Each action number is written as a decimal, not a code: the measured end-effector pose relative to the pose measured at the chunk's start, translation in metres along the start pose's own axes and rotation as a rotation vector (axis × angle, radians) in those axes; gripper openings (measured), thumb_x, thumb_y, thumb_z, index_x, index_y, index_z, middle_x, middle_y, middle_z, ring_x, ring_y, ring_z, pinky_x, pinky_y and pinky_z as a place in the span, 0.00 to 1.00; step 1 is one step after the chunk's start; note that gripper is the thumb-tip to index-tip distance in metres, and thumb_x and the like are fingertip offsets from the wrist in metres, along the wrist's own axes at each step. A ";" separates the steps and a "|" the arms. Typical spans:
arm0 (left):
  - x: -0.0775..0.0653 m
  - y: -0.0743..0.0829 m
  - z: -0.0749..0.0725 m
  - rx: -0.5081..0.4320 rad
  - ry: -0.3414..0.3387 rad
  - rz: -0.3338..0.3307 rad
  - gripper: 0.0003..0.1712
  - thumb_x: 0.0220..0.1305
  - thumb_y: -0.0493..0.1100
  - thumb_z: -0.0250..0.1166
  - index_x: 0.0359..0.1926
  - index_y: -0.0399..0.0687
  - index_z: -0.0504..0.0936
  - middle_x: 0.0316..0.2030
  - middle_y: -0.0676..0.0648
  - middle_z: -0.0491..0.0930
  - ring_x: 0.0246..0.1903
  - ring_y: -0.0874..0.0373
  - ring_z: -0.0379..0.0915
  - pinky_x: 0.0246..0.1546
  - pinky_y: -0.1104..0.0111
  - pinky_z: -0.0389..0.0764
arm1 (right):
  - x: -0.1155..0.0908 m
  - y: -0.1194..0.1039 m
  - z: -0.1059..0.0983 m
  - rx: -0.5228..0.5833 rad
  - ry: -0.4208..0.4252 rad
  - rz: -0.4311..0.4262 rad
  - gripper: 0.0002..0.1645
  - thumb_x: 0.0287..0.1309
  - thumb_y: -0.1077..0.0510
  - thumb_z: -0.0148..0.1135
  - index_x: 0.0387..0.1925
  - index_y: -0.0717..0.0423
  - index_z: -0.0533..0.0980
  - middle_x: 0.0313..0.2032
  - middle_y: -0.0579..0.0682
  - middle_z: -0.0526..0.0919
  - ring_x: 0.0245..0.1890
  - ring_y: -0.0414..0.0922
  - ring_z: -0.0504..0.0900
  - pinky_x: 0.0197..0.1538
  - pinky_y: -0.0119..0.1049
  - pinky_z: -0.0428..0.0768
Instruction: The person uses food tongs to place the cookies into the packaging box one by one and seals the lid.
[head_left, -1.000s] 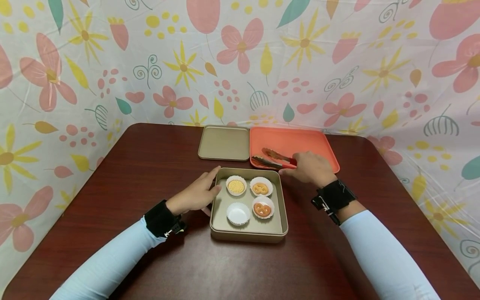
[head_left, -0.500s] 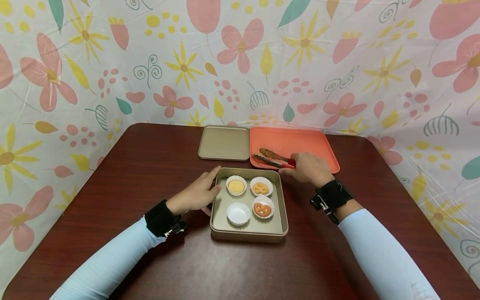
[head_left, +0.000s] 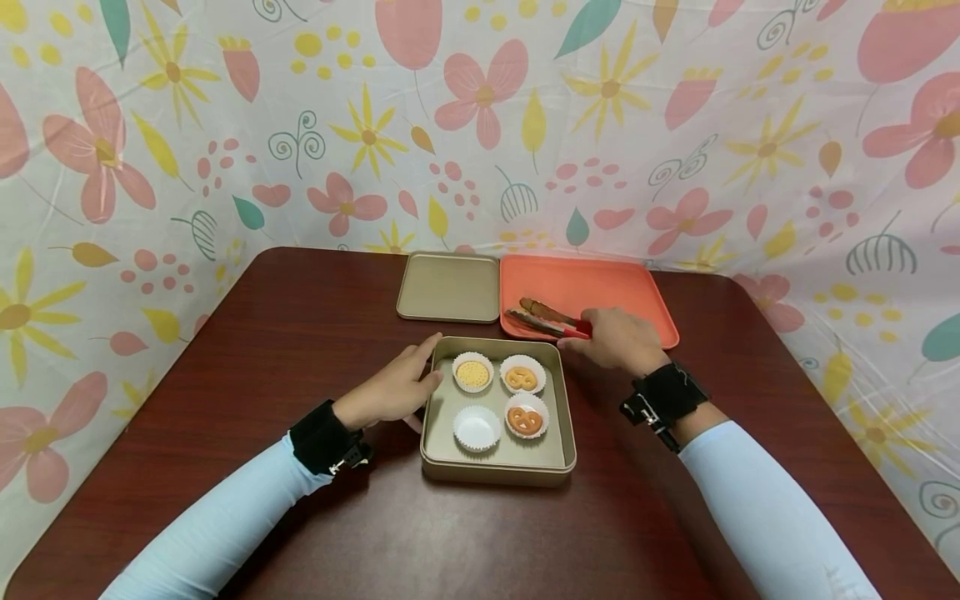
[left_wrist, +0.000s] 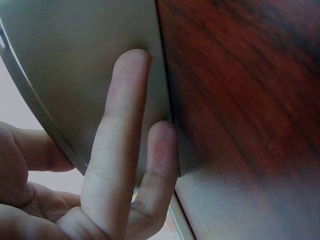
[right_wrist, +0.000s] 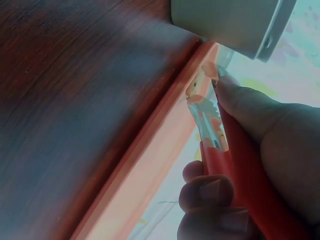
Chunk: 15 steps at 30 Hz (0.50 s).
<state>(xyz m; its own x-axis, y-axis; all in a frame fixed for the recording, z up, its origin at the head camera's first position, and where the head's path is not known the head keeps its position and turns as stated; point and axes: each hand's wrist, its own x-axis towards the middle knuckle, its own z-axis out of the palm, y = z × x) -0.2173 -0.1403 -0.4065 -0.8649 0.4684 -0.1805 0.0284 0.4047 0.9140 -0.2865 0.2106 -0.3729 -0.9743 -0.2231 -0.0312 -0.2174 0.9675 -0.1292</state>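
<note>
A square gold-coloured tin [head_left: 498, 475] holds several white paper cups. A round yellow cookie [head_left: 472, 373], a light pretzel [head_left: 521, 378] and a browner pretzel [head_left: 525, 420] each sit in a cup; the front-left paper cup [head_left: 477, 427] has nothing in it. Against the tin's left side rests my left hand [head_left: 390, 387], fingers extended along the outer wall [left_wrist: 80, 65] and thumb at the rim. My right hand [head_left: 618, 337] grips red-handled tongs [head_left: 555, 318], lowered into the orange tray. Small tan pieces [right_wrist: 194, 89] show near the tong tips; whether the tongs hold one, I cannot tell.
The orange tray [head_left: 585, 279] lies behind and right of the tin. To its left is a flat gold-coloured lid or tray [head_left: 448, 286]. Everything stands on a dark wooden table [head_left: 315, 292], with a floral-patterned cloth [head_left: 480, 175] hanging behind and at the sides.
The tongs' tips have come slightly closer together over the orange tray, and the right hand has shifted slightly left. My left hand and the tin stay in place.
</note>
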 end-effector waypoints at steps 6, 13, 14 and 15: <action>0.001 -0.001 0.000 0.005 0.000 -0.003 0.40 0.82 0.39 0.48 0.83 0.54 0.37 0.77 0.31 0.41 0.42 0.43 0.80 0.27 0.56 0.91 | -0.002 0.001 -0.002 0.019 0.000 0.001 0.29 0.64 0.32 0.65 0.41 0.54 0.77 0.27 0.51 0.75 0.28 0.50 0.74 0.23 0.39 0.66; 0.001 -0.001 0.000 -0.001 -0.004 0.006 0.40 0.82 0.39 0.48 0.83 0.52 0.36 0.77 0.30 0.40 0.42 0.43 0.80 0.27 0.56 0.91 | -0.004 0.007 -0.007 0.043 0.015 0.030 0.30 0.66 0.32 0.63 0.39 0.56 0.75 0.26 0.52 0.70 0.26 0.50 0.70 0.24 0.38 0.61; 0.001 -0.001 0.000 -0.001 -0.004 0.006 0.40 0.82 0.39 0.48 0.83 0.52 0.36 0.77 0.30 0.39 0.41 0.44 0.81 0.27 0.56 0.91 | -0.005 0.007 -0.008 0.041 0.017 0.039 0.30 0.66 0.32 0.62 0.40 0.56 0.75 0.26 0.52 0.70 0.26 0.50 0.70 0.24 0.39 0.61; 0.001 -0.001 0.000 -0.001 -0.005 0.005 0.40 0.82 0.39 0.48 0.83 0.52 0.36 0.77 0.30 0.39 0.41 0.44 0.81 0.27 0.56 0.91 | -0.005 0.008 -0.009 0.039 0.019 0.047 0.31 0.65 0.31 0.62 0.41 0.56 0.75 0.26 0.53 0.69 0.26 0.50 0.70 0.24 0.39 0.61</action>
<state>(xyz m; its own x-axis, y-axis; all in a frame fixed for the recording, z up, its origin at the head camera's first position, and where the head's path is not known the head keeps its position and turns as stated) -0.2179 -0.1403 -0.4074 -0.8621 0.4745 -0.1780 0.0319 0.4013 0.9154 -0.2835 0.2203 -0.3646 -0.9843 -0.1753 -0.0195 -0.1697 0.9714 -0.1663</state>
